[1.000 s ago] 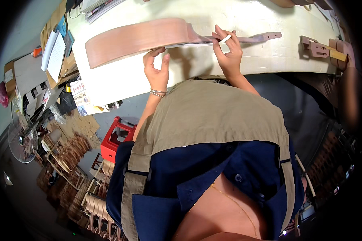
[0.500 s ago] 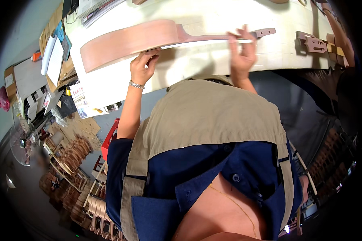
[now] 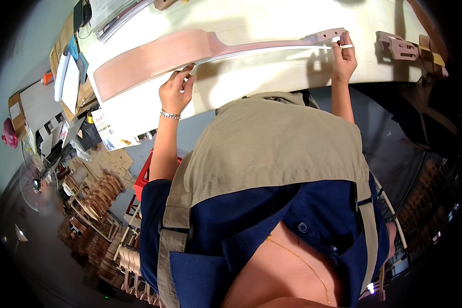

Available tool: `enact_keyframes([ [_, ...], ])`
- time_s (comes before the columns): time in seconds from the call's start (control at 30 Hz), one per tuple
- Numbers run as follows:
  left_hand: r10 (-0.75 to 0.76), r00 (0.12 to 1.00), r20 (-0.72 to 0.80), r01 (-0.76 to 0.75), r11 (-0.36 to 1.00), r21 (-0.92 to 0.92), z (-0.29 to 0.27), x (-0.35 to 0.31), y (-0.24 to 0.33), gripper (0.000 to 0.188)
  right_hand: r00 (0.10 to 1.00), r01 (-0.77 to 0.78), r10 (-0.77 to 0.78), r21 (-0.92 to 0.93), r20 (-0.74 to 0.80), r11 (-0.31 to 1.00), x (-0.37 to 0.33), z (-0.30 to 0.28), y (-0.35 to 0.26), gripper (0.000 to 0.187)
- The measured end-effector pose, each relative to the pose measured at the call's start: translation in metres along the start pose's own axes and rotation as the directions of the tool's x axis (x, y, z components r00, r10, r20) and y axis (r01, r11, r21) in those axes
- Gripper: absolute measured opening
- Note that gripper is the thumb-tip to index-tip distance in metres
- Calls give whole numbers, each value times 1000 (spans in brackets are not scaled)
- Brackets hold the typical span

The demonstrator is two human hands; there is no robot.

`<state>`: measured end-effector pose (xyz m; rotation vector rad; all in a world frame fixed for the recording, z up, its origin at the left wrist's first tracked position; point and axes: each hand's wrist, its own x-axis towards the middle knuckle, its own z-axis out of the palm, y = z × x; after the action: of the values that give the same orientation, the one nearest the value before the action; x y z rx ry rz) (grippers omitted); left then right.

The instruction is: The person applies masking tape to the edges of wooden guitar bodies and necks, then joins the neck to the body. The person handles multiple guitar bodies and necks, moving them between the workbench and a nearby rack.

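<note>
Lengthwise, an unfinished wooden instrument (image 3: 190,51), pale pink with a rounded body and a thin neck, lies on the cream worktop (image 3: 272,77) close to its near edge and roughly parallel to it. Its long axis runs left to right: the wide body points toward the worktop's left end, and the slim neck reaches toward the right, ending in a flat headstock (image 3: 323,36) with small holes.

A thin white strip (image 3: 272,48) runs along the neck's near edge. The right hand (image 3: 344,56) is at the headstock end, with thumb and forefinger pinched on the strip's end; the other fingers are curled in behind, and how tightly is hard to tell. The left hand (image 3: 175,91) rests where the body narrows into the neck, fingertips (image 3: 188,69) bent and pressed against the body's lower edge, thumb beside them. A bracelet (image 3: 170,115) sits on that wrist.

Toward the worktop's right end lie a few small pinkish wooden parts (image 3: 403,47), their shapes blurred by the lens. Papers (image 3: 113,10) at the far left corner are cut off by the rim. Below the left edge, stacks of cut wooden pieces (image 3: 95,197) and a red crate (image 3: 143,177) are partly hidden by the person's arm and apron (image 3: 277,149).
</note>
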<state>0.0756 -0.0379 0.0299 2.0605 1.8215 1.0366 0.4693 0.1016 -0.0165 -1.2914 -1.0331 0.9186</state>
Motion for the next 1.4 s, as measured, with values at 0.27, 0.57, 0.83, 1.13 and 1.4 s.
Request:
enact_keyframes([
  [0.27,136,982,132,-162,963,217,21,10,19,46,1000,-7,8,19,-12,1000,-2,2,3,49],
  [0.57,155,953,260,-224,939,262,29,11,31,63,999,-26,27,38,-31,999,-3,4,3,49],
  [0.83,196,924,327,-272,940,207,58,32,64,62,999,10,-8,61,-40,998,-4,4,9,48],
  [1.13,304,805,510,-442,880,174,156,72,131,66,999,13,-12,30,-36,999,-6,5,10,49],
  [1.4,191,880,434,-255,962,94,131,142,149,24,993,55,-54,14,-100,998,-5,3,16,49],
])
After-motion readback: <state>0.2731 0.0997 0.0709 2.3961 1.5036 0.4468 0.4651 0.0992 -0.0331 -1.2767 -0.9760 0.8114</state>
